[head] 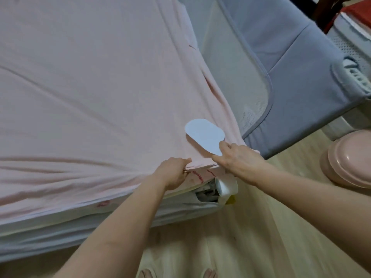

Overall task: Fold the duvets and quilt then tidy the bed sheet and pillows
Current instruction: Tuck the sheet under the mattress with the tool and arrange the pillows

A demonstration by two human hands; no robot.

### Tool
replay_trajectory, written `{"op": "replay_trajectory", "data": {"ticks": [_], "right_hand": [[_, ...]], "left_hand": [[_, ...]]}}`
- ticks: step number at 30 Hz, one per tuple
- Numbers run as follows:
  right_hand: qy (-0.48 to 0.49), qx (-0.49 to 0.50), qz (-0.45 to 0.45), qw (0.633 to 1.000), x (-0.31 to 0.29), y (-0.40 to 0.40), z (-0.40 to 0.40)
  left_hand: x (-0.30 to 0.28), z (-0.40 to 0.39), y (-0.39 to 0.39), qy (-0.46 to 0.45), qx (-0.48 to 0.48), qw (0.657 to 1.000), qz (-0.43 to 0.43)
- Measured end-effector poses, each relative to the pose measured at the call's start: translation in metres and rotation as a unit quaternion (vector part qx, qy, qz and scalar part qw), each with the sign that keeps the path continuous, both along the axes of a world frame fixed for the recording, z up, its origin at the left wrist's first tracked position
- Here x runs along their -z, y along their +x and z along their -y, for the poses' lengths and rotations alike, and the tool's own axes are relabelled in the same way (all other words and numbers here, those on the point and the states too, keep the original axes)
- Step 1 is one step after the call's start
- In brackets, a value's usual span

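Hands at the mattress corner: we're gripping the pink bed sheet (90, 87) edge with left hand (173, 173), pinching it beside with right hand (239, 160); sheet is lying spread over the bed.

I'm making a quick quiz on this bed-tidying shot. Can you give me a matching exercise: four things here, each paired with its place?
Things:
1. pink sheet
2. left hand
3. grey bed rail
4. pink round lid

Places:
A. on the floor at far right
B. standing beside the mattress
C. gripping the sheet's corner edge
D. spread over the mattress

Pairs: 1-D, 2-C, 3-B, 4-A
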State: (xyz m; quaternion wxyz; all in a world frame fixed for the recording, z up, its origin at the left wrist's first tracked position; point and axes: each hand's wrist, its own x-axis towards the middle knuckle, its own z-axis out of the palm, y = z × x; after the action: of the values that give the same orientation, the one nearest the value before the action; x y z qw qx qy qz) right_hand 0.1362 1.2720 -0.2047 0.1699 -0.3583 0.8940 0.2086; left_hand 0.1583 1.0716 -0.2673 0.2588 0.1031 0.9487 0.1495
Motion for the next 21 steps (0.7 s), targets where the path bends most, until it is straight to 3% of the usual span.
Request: {"op": "replay_trajectory", "data": {"ticks": [5, 8, 11, 16, 19, 21], "right_hand": [[0.101, -0.048, 0.016, 0.994, 0.031, 0.003, 0.015], [0.085, 0.068, 0.106, 0.988, 0.069, -0.018, 0.017], [0.056, 0.200, 0.195, 0.959, 0.089, -0.030, 0.007], [0.072, 0.236, 0.239, 0.939, 0.088, -0.027, 0.003], [0.030, 0.240, 0.200, 0.950, 0.060, -0.021, 0.013], [0.023, 0.187, 0.107, 0.976, 0.023, -0.010, 0.028]], "left_hand": [[0.030, -0.017, 0.017, -0.043, 0.048, 0.997, 0.049], [0.047, -0.016, 0.021, -0.034, 0.029, 0.997, 0.061], [0.052, -0.017, 0.026, -0.002, 0.018, 0.996, 0.087], [0.044, -0.018, 0.032, 0.033, 0.002, 0.983, 0.180], [0.022, -0.007, 0.034, -0.001, 0.042, 0.969, 0.242], [-0.004, 0.017, 0.041, -0.017, 0.028, 0.971, 0.235]]}}
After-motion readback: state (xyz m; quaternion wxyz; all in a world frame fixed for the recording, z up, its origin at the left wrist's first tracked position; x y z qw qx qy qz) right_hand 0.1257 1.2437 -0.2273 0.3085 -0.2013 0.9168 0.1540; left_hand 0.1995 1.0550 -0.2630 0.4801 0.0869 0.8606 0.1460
